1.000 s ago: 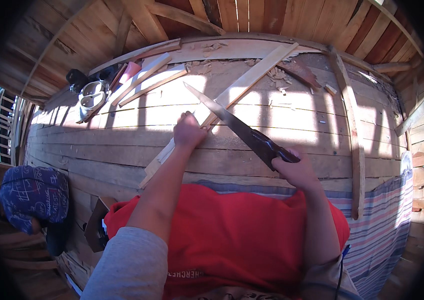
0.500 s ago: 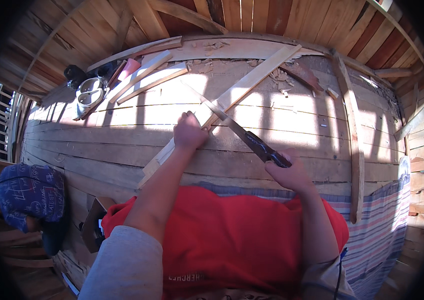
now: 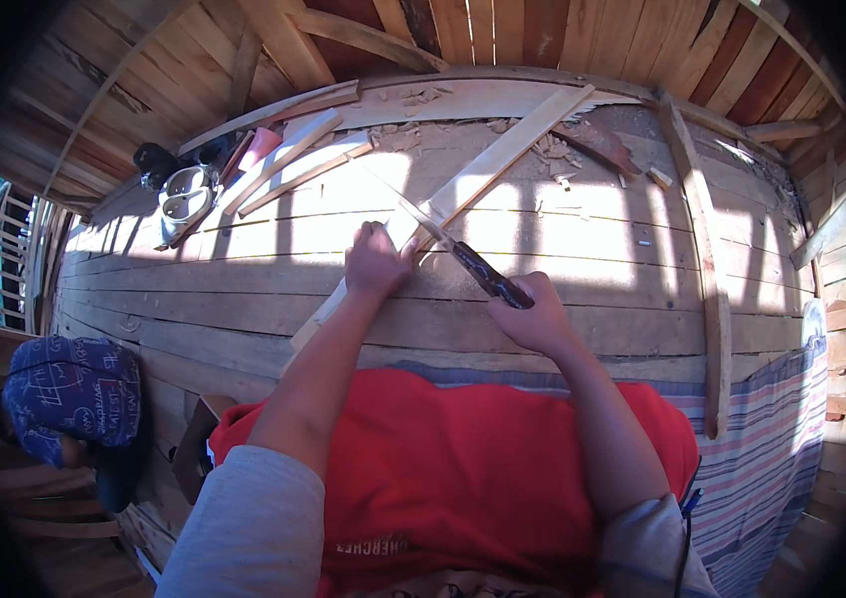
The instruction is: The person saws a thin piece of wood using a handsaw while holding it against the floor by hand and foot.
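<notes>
A long pale wooden plank lies slantwise on the floorboards, its far end up to the right and its near end partly hidden under my left forearm. My left hand is closed over the plank and presses on it. My right hand is wrapped round the dark handle of a handsaw. The saw's blade lies across the plank just to the right of my left fingers, pointing away to the upper left. Strong sunlight washes out part of the blade, so its tip is hard to make out.
Loose boards lie at the far left beside a pale object with two round openings. Wood scraps are scattered beyond the plank. A long beam lies at right, near a striped cloth. Another person sits low at left.
My right hand has moved forward and to the left, sliding the saw farther across the plank. My left hand keeps its place on the plank.
</notes>
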Motion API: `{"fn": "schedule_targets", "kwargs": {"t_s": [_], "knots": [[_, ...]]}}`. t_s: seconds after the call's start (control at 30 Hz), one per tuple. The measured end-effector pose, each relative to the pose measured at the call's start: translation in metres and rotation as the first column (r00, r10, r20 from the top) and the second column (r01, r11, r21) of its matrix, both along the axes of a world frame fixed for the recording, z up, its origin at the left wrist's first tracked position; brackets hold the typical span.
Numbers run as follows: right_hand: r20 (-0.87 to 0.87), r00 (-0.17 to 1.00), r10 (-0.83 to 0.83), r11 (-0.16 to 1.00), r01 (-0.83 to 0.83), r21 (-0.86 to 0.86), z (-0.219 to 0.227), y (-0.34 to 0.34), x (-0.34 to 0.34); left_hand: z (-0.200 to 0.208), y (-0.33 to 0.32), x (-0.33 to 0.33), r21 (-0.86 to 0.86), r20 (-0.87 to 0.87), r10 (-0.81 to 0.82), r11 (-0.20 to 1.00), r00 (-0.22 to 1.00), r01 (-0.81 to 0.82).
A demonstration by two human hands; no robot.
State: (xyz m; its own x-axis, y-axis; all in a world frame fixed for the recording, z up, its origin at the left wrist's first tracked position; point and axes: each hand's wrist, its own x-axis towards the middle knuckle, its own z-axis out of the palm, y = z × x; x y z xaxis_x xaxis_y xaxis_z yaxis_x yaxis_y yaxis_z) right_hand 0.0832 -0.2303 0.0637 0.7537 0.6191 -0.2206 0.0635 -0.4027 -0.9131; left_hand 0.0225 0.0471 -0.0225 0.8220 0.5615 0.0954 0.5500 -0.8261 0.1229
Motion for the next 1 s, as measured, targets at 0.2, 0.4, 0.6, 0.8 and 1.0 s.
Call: {"fn": "schedule_targets", "kwargs": {"t_s": [0.2,0.4,0.6,0.8,1.0], "knots": [[-0.221,0.975,-0.010,0.992,-0.019,-0.127,0.022,-0.072,0.004,-0.010,0.000,-0.006,0.087,0.077,-0.068,0.994,0.995,0.061],[-0.040,0.999,0.010,0.997,-0.014,-0.082,0.011,0.005,0.003,-0.016,0.000,0.004,0.157,0.064,-0.117,0.982,0.991,0.106],[-0.183,0.978,-0.097,0.990,0.076,-0.119,0.007,-0.024,0.000,-0.011,-0.001,0.002,0.127,0.077,-0.092,0.989,0.993,0.081],[-0.182,0.979,-0.087,0.980,0.051,-0.191,0.044,-0.068,-0.010,-0.019,0.009,-0.005,0.128,0.155,-0.122,0.986,0.980,0.102],[-0.106,0.994,-0.034,0.999,0.036,0.019,-0.011,0.021,0.008,-0.004,-0.003,0.008,0.029,0.045,-0.054,0.998,0.998,0.053]]}}
